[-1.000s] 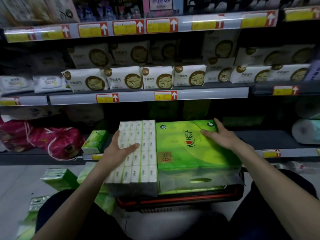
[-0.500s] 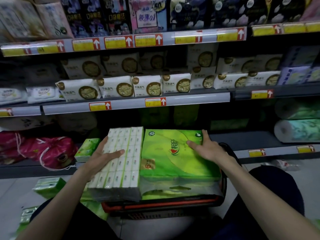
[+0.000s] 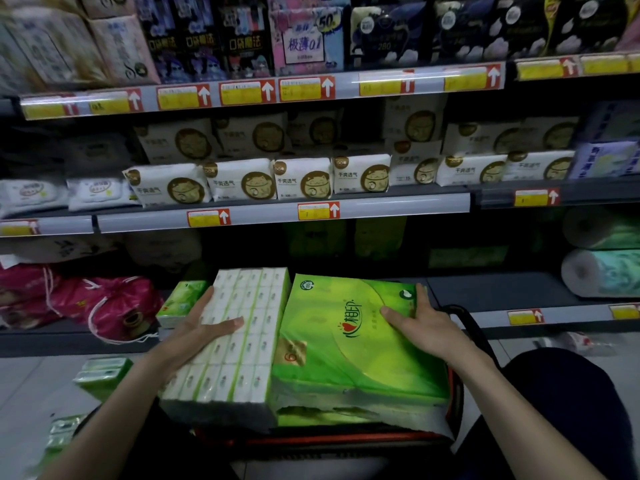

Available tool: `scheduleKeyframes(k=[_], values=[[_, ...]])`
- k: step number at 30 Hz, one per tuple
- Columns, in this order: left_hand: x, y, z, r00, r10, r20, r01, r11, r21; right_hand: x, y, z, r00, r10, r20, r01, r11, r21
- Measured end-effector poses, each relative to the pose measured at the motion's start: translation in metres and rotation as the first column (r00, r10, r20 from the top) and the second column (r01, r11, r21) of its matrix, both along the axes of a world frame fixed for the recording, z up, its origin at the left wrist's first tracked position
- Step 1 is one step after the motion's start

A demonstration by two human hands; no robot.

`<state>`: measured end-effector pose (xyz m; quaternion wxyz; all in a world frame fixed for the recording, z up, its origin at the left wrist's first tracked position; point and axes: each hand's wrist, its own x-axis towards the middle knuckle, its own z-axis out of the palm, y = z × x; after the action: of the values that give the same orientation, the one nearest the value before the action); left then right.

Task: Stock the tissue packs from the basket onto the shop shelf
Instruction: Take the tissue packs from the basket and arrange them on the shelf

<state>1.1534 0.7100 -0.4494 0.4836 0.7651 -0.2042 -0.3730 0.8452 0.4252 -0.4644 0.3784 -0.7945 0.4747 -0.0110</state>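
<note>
A red-rimmed basket (image 3: 346,439) sits low in front of me with two big packs lying across its top. On the left lies a white multi-pack of small tissue packets (image 3: 242,355); my left hand (image 3: 202,327) grips its left edge with the thumb laid over the top. On the right lies a green wrapped tissue pack (image 3: 349,348); my right hand (image 3: 420,323) holds its far right corner, fingers on top. The bottom shelf (image 3: 485,289) behind them is dark, with green packs at its back.
Small green tissue packs (image 3: 104,374) lie on the floor at the left, and one more green tissue pack (image 3: 180,301) on the shelf edge. Pink drawstring bags (image 3: 104,303) fill the lower left shelf. Paper rolls (image 3: 602,271) stand at the right. White cat-print packs (image 3: 304,178) line the middle shelf.
The view has tilted up, showing more of the upper shelves. Both hands have kept their hold on the two packs, which sit slightly lower in view.
</note>
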Motion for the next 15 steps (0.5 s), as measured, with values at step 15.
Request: scheduleKeyframes(k=[15], values=[[-0.036, -0.002, 0.029, 0.724, -0.164, 0.670, -0.024, 0.965, 0.262, -0.035, -0.009, -0.015, 0.973, -0.125, 0.192, -0.004, 0.829, 0.559]])
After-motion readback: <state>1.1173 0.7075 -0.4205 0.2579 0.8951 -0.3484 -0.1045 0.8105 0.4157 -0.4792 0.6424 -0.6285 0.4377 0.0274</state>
